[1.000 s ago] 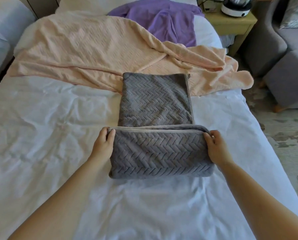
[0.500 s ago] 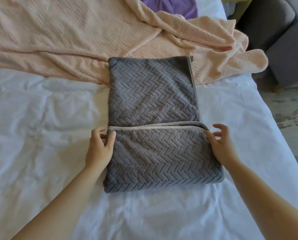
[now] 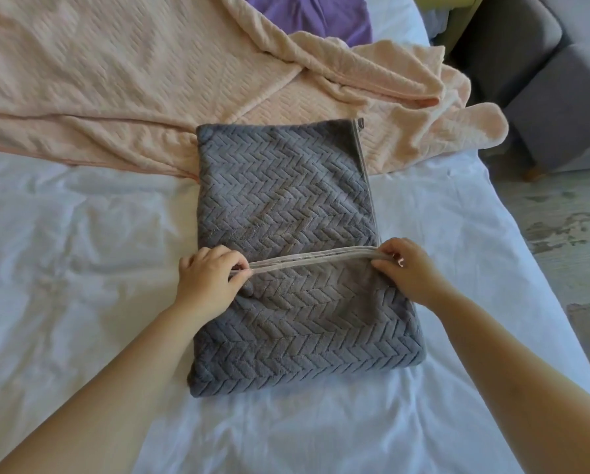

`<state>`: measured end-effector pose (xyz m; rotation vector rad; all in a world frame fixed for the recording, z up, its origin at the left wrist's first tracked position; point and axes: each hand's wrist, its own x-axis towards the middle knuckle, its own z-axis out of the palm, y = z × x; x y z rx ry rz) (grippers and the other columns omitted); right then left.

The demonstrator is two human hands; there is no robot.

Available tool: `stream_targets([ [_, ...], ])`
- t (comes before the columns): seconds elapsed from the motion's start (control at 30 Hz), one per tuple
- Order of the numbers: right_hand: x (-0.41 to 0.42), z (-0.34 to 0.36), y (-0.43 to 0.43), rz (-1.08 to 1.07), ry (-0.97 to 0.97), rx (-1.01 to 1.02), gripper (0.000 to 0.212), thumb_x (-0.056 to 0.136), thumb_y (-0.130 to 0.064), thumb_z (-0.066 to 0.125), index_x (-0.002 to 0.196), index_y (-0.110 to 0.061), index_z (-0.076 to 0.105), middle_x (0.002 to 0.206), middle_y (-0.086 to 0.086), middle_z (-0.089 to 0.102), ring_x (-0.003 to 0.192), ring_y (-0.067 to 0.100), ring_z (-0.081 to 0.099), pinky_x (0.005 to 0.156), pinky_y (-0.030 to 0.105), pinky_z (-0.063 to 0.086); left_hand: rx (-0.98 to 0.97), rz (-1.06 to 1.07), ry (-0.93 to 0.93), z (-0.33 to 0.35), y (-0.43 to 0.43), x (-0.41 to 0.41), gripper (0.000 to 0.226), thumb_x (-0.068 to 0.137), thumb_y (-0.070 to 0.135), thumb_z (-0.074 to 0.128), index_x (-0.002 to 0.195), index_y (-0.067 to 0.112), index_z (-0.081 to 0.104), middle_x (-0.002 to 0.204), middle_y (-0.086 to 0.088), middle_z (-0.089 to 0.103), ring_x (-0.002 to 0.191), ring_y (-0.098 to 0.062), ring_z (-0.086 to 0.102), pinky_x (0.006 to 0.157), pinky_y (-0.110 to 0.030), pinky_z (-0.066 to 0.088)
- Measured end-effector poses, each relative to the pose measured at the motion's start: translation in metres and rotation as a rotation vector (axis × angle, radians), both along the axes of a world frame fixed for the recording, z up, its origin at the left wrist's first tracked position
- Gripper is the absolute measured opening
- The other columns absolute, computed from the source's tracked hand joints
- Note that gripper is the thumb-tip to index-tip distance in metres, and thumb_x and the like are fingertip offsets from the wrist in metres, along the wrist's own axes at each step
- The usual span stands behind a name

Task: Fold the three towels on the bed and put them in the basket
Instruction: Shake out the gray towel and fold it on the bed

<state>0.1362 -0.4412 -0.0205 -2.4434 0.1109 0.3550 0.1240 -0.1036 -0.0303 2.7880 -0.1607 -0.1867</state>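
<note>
A grey towel (image 3: 286, 200) with a herringbone weave lies partly folded in the middle of the white bed (image 3: 64, 268). Its near part is doubled over, and the pale hem runs across between my hands. My left hand (image 3: 208, 282) pinches the left end of that hem. At the hem's right end my right hand (image 3: 406, 268) pinches it too. Behind it a peach towel (image 3: 132, 80) is spread out and rumpled. A purple towel (image 3: 314, 15) shows at the top edge, partly under the peach one. No basket is in view.
A grey armchair (image 3: 543, 80) stands off the bed's right side on a worn patterned floor (image 3: 560, 234). The corner of a yellow-green side table (image 3: 457, 15) shows at the top right. The bed's right edge runs diagonally past my right arm.
Both hands have moved from the sides of the folded part onto its hem and now pinch it. The view has tilted down and closer.
</note>
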Motion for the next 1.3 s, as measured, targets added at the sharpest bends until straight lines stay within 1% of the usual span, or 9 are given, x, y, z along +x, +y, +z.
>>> stream_targets([
  [0.1, 0.009, 0.003, -0.004, -0.154, -0.078, 0.191, 0.005, 0.086, -0.025, 0.067, 0.084, -0.027, 0.062, 0.089, -0.009, 0.059, 0.078, 0.003, 0.053, 0.066, 0.021, 0.039, -0.048, 0.016, -0.074, 0.0, 0.006, 0.004, 0.01, 0.092, 0.04, 0.054, 0.088, 0.031, 0.058, 0.075, 0.013, 0.059, 0.082, -0.02, 0.054, 0.074, -0.032, 0.021],
  [0.2, 0.018, -0.014, 0.002, -0.097, 0.034, 0.093, 0.008, 0.088, -0.023, 0.066, 0.09, -0.016, 0.063, 0.091, 0.0, 0.059, 0.08, 0.014, 0.053, 0.068, 0.026, 0.037, -0.001, 0.096, -0.115, -0.003, 0.002, 0.006, 0.009, 0.091, 0.038, 0.057, 0.088, 0.03, 0.059, 0.068, 0.01, 0.06, 0.082, -0.021, 0.056, 0.076, -0.033, 0.021],
  [0.33, 0.013, -0.032, 0.003, -0.227, 0.138, 0.14, 0.028, 0.085, -0.029, 0.068, 0.104, -0.018, 0.05, 0.088, -0.002, 0.055, 0.081, 0.019, 0.053, 0.07, 0.029, 0.04, 0.086, 0.282, -0.028, -0.012, 0.002, 0.0, 0.027, 0.085, 0.048, 0.062, 0.104, 0.028, 0.061, 0.101, 0.002, 0.061, 0.105, -0.03, 0.05, 0.087, -0.041, 0.031],
  [0.47, -0.003, -0.031, -0.007, -0.323, 0.181, 0.195, 0.044, 0.085, -0.048, 0.062, 0.116, -0.022, 0.046, 0.098, -0.003, 0.055, 0.085, 0.015, 0.054, 0.071, 0.031, 0.042, -0.363, 0.723, 0.158, -0.009, 0.017, -0.03, 0.067, 0.077, 0.053, 0.069, 0.125, 0.011, 0.048, 0.121, -0.011, 0.053, 0.106, -0.027, 0.054, 0.086, -0.04, 0.048],
  [0.57, -0.026, -0.025, -0.015, -0.43, 0.275, 0.335, 0.051, 0.085, -0.053, 0.059, 0.122, -0.02, 0.048, 0.106, -0.002, 0.059, 0.09, 0.01, 0.056, 0.07, 0.029, 0.044, -0.575, 0.892, 0.333, -0.007, 0.022, -0.071, 0.063, 0.079, 0.058, 0.064, 0.118, 0.01, 0.053, 0.11, -0.001, 0.061, 0.096, -0.017, 0.057, 0.079, -0.032, 0.045],
  [0.7, -0.067, -0.025, -0.025, -0.511, 0.299, 0.428, 0.047, 0.087, -0.051, 0.058, 0.116, -0.013, 0.059, 0.102, 0.002, 0.065, 0.095, 0.016, 0.061, 0.084, 0.037, 0.051, -0.598, 0.837, 0.37, -0.007, 0.018, -0.113, 0.044, 0.088, 0.056, 0.053, 0.094, 0.013, 0.061, 0.085, 0.005, 0.061, 0.079, -0.009, 0.057, 0.064, -0.024, 0.042],
  [0.8, -0.097, -0.026, -0.02, -0.568, 0.266, 0.438, 0.041, 0.086, -0.049, 0.06, 0.106, -0.014, 0.061, 0.095, 0.001, 0.065, 0.089, 0.015, 0.061, 0.073, 0.031, 0.05, -0.611, 0.814, 0.313, -0.008, 0.008, -0.124, 0.039, 0.092, 0.049, 0.05, 0.085, 0.011, 0.053, 0.072, -0.001, 0.051, 0.066, -0.013, 0.049, 0.056, -0.026, 0.036],
  [1.1, -0.109, -0.017, 0.008, -0.422, -0.074, 0.14, 0.024, 0.097, -0.038, 0.045, 0.095, -0.014, 0.041, 0.075, -0.008, 0.052, 0.068, 0.006, 0.049, 0.055, 0.028, 0.034, -0.404, 0.651, -0.123, -0.016, 0.0, -0.123, 0.027, 0.097, 0.028, 0.047, 0.106, 0.003, 0.043, 0.081, -0.019, 0.058, 0.075, -0.043, 0.055, 0.061, -0.042, 0.04],
  [1.3, -0.127, -0.03, 0.009, -0.334, 0.125, -0.05, 0.025, 0.098, -0.035, 0.042, 0.099, -0.01, 0.041, 0.079, 0.006, 0.056, 0.074, 0.033, 0.055, 0.065, 0.041, 0.048, -0.193, 0.587, 0.038, -0.025, -0.002, -0.146, 0.026, 0.099, 0.03, 0.043, 0.105, 0.005, 0.041, 0.071, -0.02, 0.059, 0.067, -0.045, 0.058, 0.051, -0.041, 0.038],
])
